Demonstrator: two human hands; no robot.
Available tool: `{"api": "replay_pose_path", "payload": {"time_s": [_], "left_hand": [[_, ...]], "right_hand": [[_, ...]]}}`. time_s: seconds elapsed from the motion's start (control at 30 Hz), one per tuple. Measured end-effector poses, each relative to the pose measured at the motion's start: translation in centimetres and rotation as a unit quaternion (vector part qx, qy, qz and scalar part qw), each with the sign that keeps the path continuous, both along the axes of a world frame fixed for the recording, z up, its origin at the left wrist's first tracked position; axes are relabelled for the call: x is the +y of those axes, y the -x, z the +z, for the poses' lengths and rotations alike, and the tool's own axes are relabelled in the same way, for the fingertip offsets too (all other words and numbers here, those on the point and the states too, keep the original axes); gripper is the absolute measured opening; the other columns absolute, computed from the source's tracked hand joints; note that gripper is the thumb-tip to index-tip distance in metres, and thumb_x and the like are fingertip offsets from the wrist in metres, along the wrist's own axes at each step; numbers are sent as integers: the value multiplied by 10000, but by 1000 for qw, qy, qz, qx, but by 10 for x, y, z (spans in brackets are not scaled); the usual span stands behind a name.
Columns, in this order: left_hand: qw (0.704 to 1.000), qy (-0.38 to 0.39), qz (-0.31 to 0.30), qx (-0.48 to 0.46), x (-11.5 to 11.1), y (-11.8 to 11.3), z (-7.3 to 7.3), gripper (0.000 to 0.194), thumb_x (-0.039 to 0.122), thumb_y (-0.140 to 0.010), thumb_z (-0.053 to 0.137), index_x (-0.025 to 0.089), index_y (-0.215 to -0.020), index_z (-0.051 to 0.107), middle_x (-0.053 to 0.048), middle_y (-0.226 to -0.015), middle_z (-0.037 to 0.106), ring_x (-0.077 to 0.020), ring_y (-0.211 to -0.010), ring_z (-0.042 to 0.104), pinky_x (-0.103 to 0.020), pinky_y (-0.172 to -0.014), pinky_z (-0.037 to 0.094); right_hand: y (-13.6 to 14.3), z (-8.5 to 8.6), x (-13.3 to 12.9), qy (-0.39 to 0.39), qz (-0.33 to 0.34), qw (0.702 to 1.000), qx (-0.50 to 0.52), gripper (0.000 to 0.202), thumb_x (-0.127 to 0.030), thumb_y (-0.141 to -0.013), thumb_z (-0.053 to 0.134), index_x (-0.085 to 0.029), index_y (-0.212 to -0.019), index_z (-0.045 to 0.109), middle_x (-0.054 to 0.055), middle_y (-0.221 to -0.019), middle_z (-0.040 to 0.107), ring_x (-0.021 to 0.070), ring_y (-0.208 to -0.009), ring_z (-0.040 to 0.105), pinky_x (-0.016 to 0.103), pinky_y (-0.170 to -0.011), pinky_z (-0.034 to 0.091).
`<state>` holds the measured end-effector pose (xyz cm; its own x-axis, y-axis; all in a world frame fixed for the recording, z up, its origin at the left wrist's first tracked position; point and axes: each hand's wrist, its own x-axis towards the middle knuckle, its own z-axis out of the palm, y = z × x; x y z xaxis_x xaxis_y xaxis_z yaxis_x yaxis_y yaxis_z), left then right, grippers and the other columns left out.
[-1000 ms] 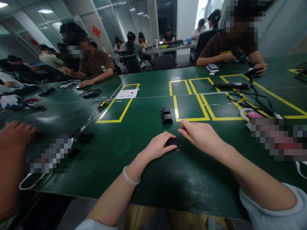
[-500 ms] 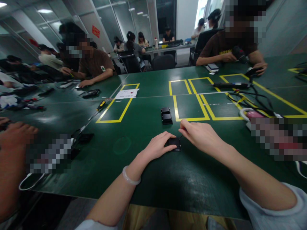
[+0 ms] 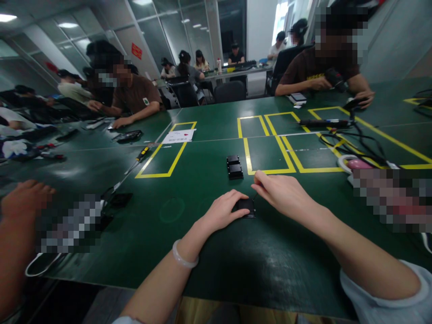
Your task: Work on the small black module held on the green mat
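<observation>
My left hand [image 3: 225, 209] lies low on the green table, thumb and fingers gripping a small flat black square part [image 3: 249, 208] from its left side. My right hand [image 3: 280, 191] is closed in a pinch around a thin dark rod-like tool [image 3: 254, 197], whose lower end meets the part's right edge near a small shiny spot. Most of the tool is hidden by the fingers, so its exact kind does not show. Just beyond the hands sits a black piece with two raised square blocks [image 3: 234, 167].
Yellow tape outlines [image 3: 270, 172] mark the green table [image 3: 202, 261]. To the left lie a yellow-black screwdriver [image 3: 143, 154] and a co-worker's hand [image 3: 27, 198]. Black cables [image 3: 362, 139] and a pink item [image 3: 358, 164] are on the right. Across the table, a person holds a power tool [image 3: 335, 80].
The view has tilted slightly, so the table and its objects appear a little lower. Both my hands keep the same hold on the part and the tool.
</observation>
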<state>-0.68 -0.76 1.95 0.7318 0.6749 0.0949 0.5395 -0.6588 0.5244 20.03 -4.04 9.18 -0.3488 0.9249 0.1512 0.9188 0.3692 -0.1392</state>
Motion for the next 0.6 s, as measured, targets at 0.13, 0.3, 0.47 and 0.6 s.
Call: {"api": "replay_pose_path", "payload": {"time_s": [0.13, 0.3, 0.47, 0.6], "left_hand": [[1000, 3, -1, 4, 0, 0, 1, 330, 422, -927, 557, 226, -1192, 551, -64, -1140, 590, -239, -1068, 578, -364, -918, 487], [1000, 1, -1, 5, 0, 0, 1, 327, 425, -927, 556, 233, -1192, 551, -63, -1130, 591, -238, -1060, 583, -362, -915, 489], [1000, 1, 0, 3, 0, 0, 0, 326, 423, -927, 557, 235, -1194, 551, -64, -1145, 591, -241, -1069, 580, -367, -916, 489], [1000, 6, 0, -2, 0, 0, -1, 325, 412, -924, 565, 236, -1197, 552, -63, -1157, 590, -241, -1082, 576, -367, -921, 488]], "right_hand": [[-3, -3, 1, -5, 2, 1000, 25, 127, -288, -966, 370, -203, -1006, 455, 21, -809, 661, 176, -661, 605, 264, -532, 276], [-2, 0, -1, -2, 10, 999, 42, 117, -313, -957, 400, -211, -985, 449, 16, -811, 655, 170, -663, 596, 265, -552, 290], [-2, 0, 2, 11, -5, 1000, 18, 173, -347, -976, 363, -211, -947, 467, 27, -773, 662, 182, -649, 599, 269, -529, 256], [-4, -2, 1, 7, 7, 999, 36, 124, -280, -965, 356, -204, -993, 450, 25, -790, 655, 173, -647, 597, 267, -528, 266]]}}
